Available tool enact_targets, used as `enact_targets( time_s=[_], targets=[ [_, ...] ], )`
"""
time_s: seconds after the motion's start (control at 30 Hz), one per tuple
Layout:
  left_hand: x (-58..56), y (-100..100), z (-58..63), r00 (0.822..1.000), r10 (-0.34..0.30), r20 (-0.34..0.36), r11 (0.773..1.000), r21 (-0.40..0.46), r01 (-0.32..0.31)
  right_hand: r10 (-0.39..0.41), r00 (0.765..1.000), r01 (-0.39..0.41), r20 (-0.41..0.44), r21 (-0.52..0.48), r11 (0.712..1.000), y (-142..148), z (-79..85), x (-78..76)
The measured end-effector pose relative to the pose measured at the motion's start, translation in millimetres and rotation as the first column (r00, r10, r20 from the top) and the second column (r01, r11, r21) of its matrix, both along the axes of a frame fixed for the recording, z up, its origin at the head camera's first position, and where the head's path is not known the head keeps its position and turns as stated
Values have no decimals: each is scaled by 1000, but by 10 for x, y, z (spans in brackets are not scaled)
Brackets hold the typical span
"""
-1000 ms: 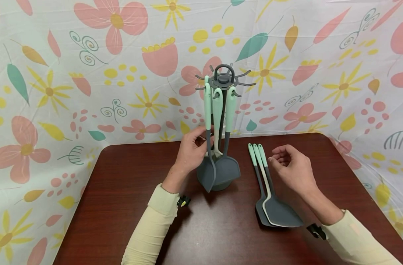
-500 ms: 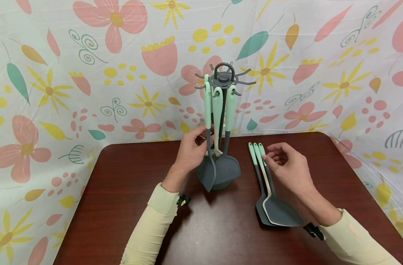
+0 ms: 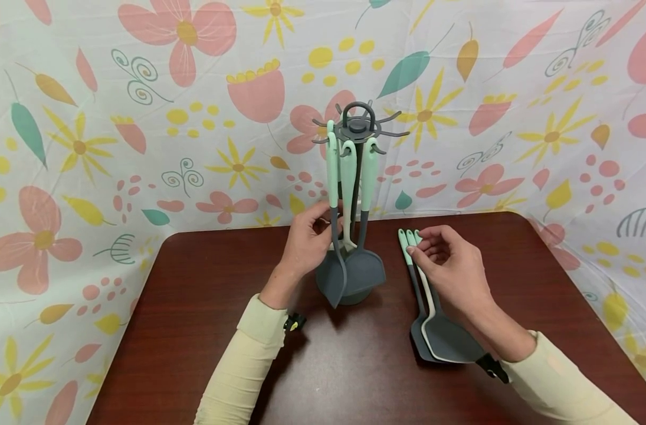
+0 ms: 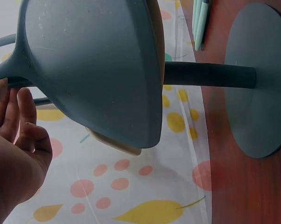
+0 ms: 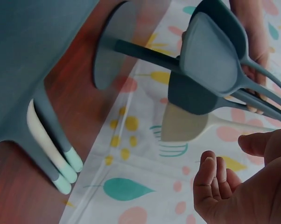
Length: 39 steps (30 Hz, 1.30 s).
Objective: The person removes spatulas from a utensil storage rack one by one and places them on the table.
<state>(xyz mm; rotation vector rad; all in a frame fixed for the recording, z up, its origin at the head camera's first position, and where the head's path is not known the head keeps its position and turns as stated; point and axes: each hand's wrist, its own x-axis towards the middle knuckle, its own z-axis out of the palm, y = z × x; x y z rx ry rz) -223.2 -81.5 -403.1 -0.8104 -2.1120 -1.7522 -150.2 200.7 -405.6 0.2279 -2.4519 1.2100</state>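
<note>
A dark grey utensil stand (image 3: 358, 127) with hooks around its top stands at the back of the table. Several mint-handled utensils hang from it, including a grey spatula (image 3: 366, 273) in front. My left hand (image 3: 308, 239) reaches in behind them and grips the stand's pole, its fingertips partly hidden. To the right, three utensils lie side by side: a wide grey turner (image 3: 452, 339), a cream-edged one (image 3: 428, 289) and another grey one (image 3: 419, 342). Just above their mint handles hovers my right hand (image 3: 452, 265). In the right wrist view its thumb and loosely bent fingers (image 5: 208, 179) hold nothing.
The stand's round base (image 4: 257, 93) rests on the dark red-brown table (image 3: 206, 307). Behind the table hangs a white cloth (image 3: 206, 77) printed with flowers and leaves. On the stand's right side, some hooks (image 3: 394, 134) carry nothing.
My right hand has moved left, from beside the lying utensils to over their mint handles. The left hand and the stand have stayed in place.
</note>
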Motion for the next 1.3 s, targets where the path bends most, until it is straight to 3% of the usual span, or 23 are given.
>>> enact_targets(
  time_s=[0.77, 1.3],
  targets=[
    [-3, 4, -19, 1000, -2, -12, 1000, 4, 2, 83, 994, -90, -71, -108, 990, -344, 196, -12],
    [2, 0, -5, 1000, -6, -14, 1000, 6, 6, 157, 979, -170, -132, -93, 981, -500, 284, -48]
  ],
)
